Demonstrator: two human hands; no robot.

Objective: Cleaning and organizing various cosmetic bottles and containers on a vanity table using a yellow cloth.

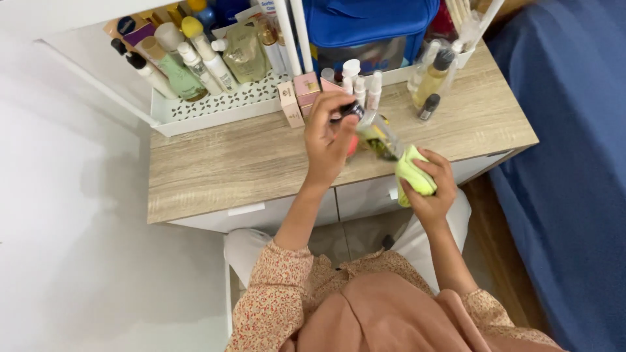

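sleeves (pixel 277 287): pink floral print, pushed up | headscarf (pixel 385 313): plain salmon | trousers (pixel 244 251): white

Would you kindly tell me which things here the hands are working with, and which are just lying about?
In hand:
- left hand: small clear bottle with dark cap
- right hand: yellow-green cloth

Lying about:
- white tray of bottles
- blue bag
- pink boxes
- wooden desk

Bright, even daylight fills the overhead view, with no harsh glare. The white wall (pixel 72 195) at left is nearly washed out. Soft, faint shadows lie under the hands on the wooden desk (pixel 222 163). The picture is slightly soft throughout, and straight edges bend near the frame's corners.
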